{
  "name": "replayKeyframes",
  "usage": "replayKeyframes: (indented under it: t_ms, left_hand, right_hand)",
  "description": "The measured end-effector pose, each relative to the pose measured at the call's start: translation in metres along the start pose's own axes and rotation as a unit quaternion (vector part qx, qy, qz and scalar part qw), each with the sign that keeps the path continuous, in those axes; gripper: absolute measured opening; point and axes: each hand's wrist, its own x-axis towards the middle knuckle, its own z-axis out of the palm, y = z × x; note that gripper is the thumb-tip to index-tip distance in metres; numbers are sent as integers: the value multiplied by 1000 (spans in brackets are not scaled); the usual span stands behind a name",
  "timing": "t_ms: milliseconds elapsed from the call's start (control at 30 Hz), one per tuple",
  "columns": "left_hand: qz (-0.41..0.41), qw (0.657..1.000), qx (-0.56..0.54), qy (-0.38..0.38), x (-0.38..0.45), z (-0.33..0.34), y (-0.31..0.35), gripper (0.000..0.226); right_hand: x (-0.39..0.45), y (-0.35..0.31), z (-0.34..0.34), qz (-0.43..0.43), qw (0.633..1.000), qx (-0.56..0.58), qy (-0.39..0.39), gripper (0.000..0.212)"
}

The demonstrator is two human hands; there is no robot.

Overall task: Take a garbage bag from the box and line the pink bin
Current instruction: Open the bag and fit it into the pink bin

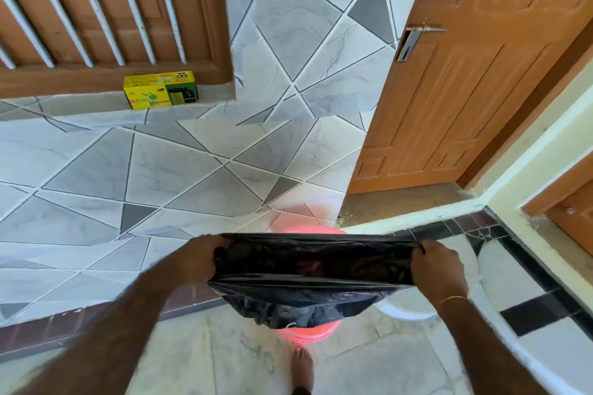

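A black garbage bag (308, 298) is held stretched wide with its mouth open, right above the pink bin (308, 333). Only the bin's far rim and its near lower edge show around the bag. My left hand (200, 258) grips the left edge of the bag's mouth. My right hand (438, 269) grips the right edge. The yellow and green garbage bag box (160, 90) stands on the ledge under the wooden window, far left of the bin.
An orange wooden door (465, 80) stands open at the right, close behind the bin. A cream wall edge (417, 215) and dark tile border run to the right. My bare foot (301, 369) is just in front of the bin.
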Motion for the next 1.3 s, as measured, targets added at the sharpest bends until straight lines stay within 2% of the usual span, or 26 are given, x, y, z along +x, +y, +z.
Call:
replayKeyframes:
  t_ms: [100, 133, 167, 200, 233, 300, 333, 400, 500, 567, 633, 667, 733, 800, 933, 1000, 1133, 1200, 1300]
  left_hand:
    - [-4, 980, -164, 110, 5, 6, 7, 64]
    - [-10, 969, -190, 159, 4, 14, 9, 62]
    - [-21, 970, -159, 181, 1, 25, 14, 57]
    - [-11, 982, -79, 170, -3, 39, 20, 50]
    - [-4, 994, 12, 111, -7, 58, 24, 46]
    - [-23, 995, 83, 45, -16, 78, 33, 55]
    - [-44, 992, 105, 62, -14, 82, 30, 57]
    - [-16, 983, 174, 58, -9, 88, 27, 55]
    - [-45, 989, 133, 54, 3, 103, 12, 47]
    - [-22, 995, 99, 10, 11, 113, 1, 55]
    - [-20, 998, 54, 11, 18, 117, -5, 46]
    - [-5, 998, 68, -4, 21, 121, -9, 42]
    - [20, 995, 93, -31, 25, 132, -9, 50]
    - [-27, 996, 72, -40, 29, 144, -10, 60]
    - [-60, 997, 10, -54, 56, 178, -12, 73]
    - [-64, 997, -22, -38, 74, 192, -10, 73]
    - [-86, 988, -131, -3, 112, 198, -8, 47]
    - [-96, 989, -111, 9, 129, 197, -5, 50]
    - [-110, 990, -92, -1, 150, 195, -2, 55]
  right_hand:
    - [-2, -1, 2, -4, 999, -17, 38, 16]
    - [-3, -1, 4, -11, 999, -25, 45, 16]
    - [-4, 1, 9, -13, 999, -39, 31, 16]
    - [-5, 4, 15, -13, 999, -46, 5, 18]
    - [-9, 3, 18, -6, 999, -38, -25, 19]
    - [-6, 2, 30, -5, 999, -4, -32, 18]
    - [-1, 2, 37, 0, 999, 21, -34, 17]
    - [3, 4, 51, 24, 996, 63, -60, 18]
    - [13, 4, 70, 45, 994, 81, -54, 21]
    - [15, 6, 84, 67, 990, 101, -78, 25]
    - [22, 13, 96, 99, 988, 82, -88, 28]
    - [28, 18, 104, 101, 988, 59, -99, 28]
    - [33, 29, 121, 115, 985, 36, -127, 27]
    - [37, 46, 142, 140, 980, 32, -141, 26]
    - [58, 89, 199, 190, 967, 108, -130, 33]
    - [65, 80, 201, 202, 965, 108, -125, 32]
    - [83, 58, 190, 208, 969, 107, -82, 27]
    - [94, 64, 192, 212, 971, 92, -62, 26]
    - [104, 72, 197, 188, 977, 54, -90, 28]
